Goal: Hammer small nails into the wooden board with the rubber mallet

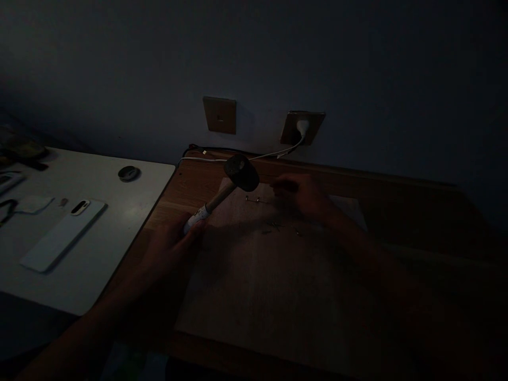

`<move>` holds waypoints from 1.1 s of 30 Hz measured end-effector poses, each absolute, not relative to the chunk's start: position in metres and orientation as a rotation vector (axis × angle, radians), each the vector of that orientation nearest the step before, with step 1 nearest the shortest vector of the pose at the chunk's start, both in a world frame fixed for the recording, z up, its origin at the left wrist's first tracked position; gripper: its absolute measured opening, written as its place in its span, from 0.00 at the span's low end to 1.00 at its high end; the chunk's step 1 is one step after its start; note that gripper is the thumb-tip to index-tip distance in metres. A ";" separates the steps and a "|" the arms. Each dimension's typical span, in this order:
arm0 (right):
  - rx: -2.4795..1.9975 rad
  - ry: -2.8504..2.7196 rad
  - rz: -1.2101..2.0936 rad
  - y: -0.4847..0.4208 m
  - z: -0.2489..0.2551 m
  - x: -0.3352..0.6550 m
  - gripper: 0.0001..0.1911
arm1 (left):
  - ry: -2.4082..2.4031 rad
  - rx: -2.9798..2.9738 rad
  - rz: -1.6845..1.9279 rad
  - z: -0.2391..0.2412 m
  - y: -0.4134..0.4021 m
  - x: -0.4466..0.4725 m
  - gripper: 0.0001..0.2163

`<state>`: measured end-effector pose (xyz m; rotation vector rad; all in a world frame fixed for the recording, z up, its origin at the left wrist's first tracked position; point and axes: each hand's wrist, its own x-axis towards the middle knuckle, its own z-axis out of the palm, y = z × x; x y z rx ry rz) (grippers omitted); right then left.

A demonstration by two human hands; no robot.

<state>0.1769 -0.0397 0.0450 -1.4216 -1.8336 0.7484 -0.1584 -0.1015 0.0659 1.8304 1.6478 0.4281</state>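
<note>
My left hand (177,241) is wrapped round the white-covered grip of a mallet (242,173). The mallet's dark head tilts up above a thin wooden board (254,291). Over the board's far part, my right hand (304,194) has its fingers curled together; what they hold, if anything, is too dark to make out. Just left of those fingers, small shiny nails (253,200) show at the board's far part. Several more loose nails (273,227) lie nearer to me, below the right hand.
The board rests on a brown wooden table (178,188) against the wall. On a white table (137,209) at left are a phone (63,235) and a small round tin (129,173). Cables (222,159) run along the back to a plugged wall socket (302,128).
</note>
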 end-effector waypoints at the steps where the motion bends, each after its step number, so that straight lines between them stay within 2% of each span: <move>1: -1.416 -1.829 0.725 -0.039 0.043 0.179 0.07 | 1.640 1.833 0.419 0.064 -0.101 -0.159 0.27; 7: -1.373 -1.880 0.666 -0.050 0.034 0.171 0.10 | 1.606 1.841 0.436 0.053 -0.097 -0.166 0.28; 17: -1.300 -1.945 0.481 -0.059 0.017 0.161 0.07 | 1.617 1.866 0.444 0.053 -0.095 -0.168 0.27; 24: -1.349 -1.982 0.594 -0.064 0.025 0.169 0.07 | 1.616 1.880 0.429 0.048 -0.095 -0.170 0.26; 29: -1.419 -1.963 0.622 -0.062 0.020 0.164 0.09 | 1.625 1.884 0.400 0.064 -0.103 -0.160 0.26; 33: -1.540 -1.884 0.638 -0.057 0.015 0.160 0.15 | 1.618 1.908 0.360 0.078 -0.107 -0.152 0.25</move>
